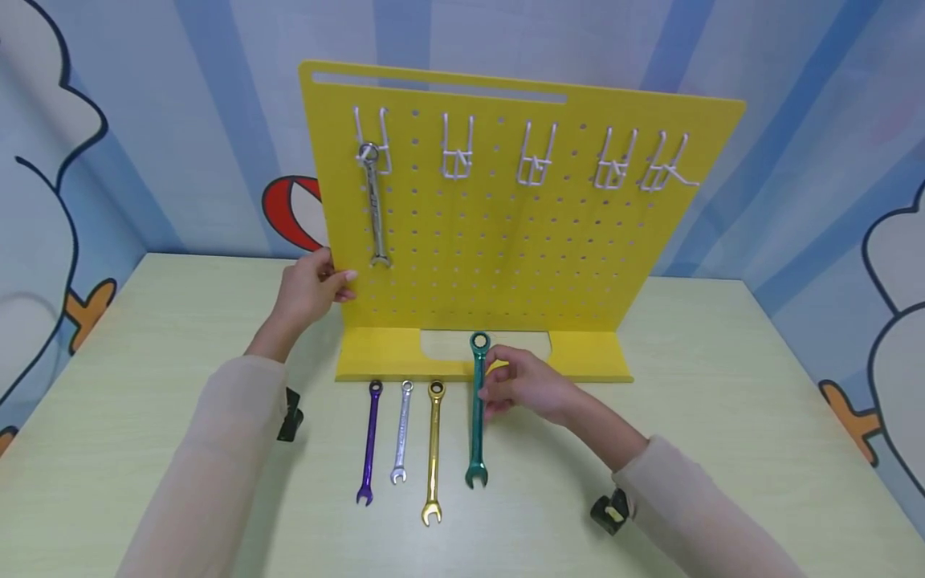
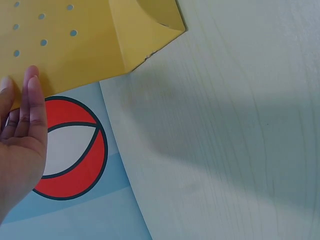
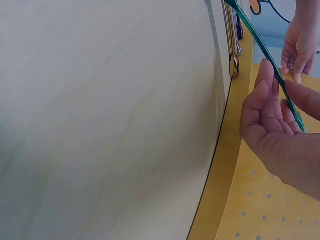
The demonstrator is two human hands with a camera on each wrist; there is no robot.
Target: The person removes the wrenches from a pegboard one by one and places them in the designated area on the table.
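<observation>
My right hand pinches a green combination wrench between thumb and fingers. Its ring end points to the pegboard and its open end towards me; the right wrist view shows the wrench lifted off the table and tilted. With my left hand I grip the left edge of the yellow pegboard, thumb on the front face. A silver wrench hangs by its ring end from the leftmost hook. On the table lie a purple wrench, a smaller silver wrench and a gold wrench, side by side.
Several white wire hooks run along the board's upper part, among them the second hook and the rightmost hook, which sits askew. The board's yellow base stands on the pale wooden table. Behind hangs a blue patterned backdrop.
</observation>
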